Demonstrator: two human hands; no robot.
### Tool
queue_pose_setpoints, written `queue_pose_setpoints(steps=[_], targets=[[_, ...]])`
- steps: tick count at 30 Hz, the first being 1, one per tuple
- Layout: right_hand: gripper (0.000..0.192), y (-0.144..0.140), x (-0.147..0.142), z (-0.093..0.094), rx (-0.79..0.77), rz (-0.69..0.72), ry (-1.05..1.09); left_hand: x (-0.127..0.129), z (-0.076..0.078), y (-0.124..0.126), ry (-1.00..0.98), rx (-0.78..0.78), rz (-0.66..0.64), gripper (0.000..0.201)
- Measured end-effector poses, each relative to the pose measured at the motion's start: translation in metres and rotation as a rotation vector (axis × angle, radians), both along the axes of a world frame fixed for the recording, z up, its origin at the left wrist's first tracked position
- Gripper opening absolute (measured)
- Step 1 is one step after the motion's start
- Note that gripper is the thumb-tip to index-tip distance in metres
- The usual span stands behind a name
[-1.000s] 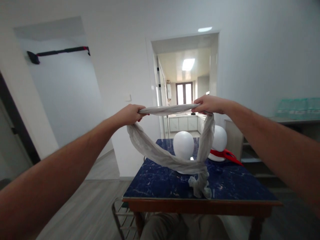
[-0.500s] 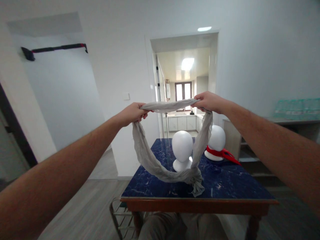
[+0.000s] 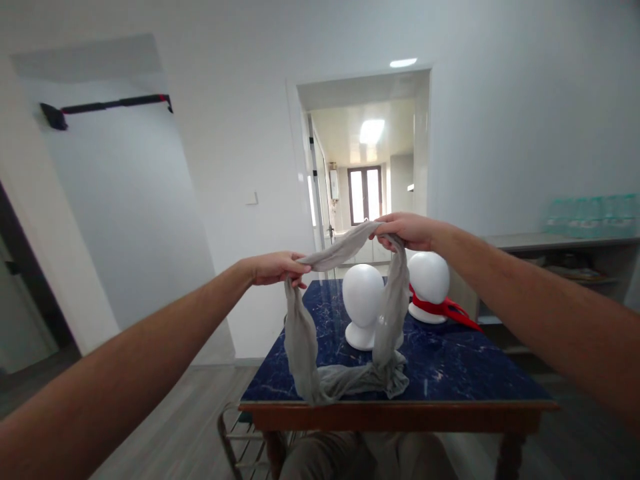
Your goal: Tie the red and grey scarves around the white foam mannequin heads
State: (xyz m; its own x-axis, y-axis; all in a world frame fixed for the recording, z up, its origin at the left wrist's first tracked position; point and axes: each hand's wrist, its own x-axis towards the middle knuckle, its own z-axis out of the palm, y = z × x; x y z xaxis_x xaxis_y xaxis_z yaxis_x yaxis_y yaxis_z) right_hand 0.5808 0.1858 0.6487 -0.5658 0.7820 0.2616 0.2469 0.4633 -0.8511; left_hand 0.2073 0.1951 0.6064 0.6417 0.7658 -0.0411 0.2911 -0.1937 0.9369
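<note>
1. The left hand [image 3: 275, 268], left of centre in the frame, has its fingers pinched together on one stretch of a grey scarf [image 3: 345, 320].
2. The right hand [image 3: 407, 230], higher and right of centre, has its fingers closed on another stretch of the same cloth, so a short span runs slanted between the two grips.
3. From each grip a length hangs down; the slack loop rests bunched on the dark blue marbled table [image 3: 460, 373] near its front edge, which seems to take the cloth's weight.
4. Just behind the scarf stands a bare white mannequin head [image 3: 363, 297] at the centre of the frame.
5. A second mannequin head [image 3: 431, 279], right of the first, wears a red scarf [image 3: 445, 308] around its neck.
</note>
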Motion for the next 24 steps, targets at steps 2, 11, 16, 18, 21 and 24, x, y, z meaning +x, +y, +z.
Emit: queue_pose_setpoints(steps=[2,11,16,18,21,24], targets=[[0.019,-0.002,-0.002,-0.002,-0.025,0.018,0.02,0.002,-0.012,-0.002,0.043,-0.037,0.01,0.033],[0.017,0.0,-0.04,-0.028,-0.069,0.092,-0.133,0.101,-0.068,-0.029,-0.197,-0.084,-0.168,0.055],[0.024,0.009,-0.007,-0.048,-0.079,0.019,-0.177,0.113,-0.076,-0.026,-0.27,-0.196,-0.156,0.019],[0.032,0.007,0.011,-0.063,-0.17,0.085,-0.29,0.106,-0.063,-0.026,-0.39,-0.236,-0.146,0.018],[0.05,-0.001,0.014,-0.095,-0.283,0.278,-0.378,0.107,-0.036,-0.032,-0.506,-0.288,-0.148,0.021],[0.057,-0.016,-0.019,-0.131,-0.228,0.365,-0.081,0.126,-0.01,-0.043,-0.522,-0.316,-0.188,0.028]])
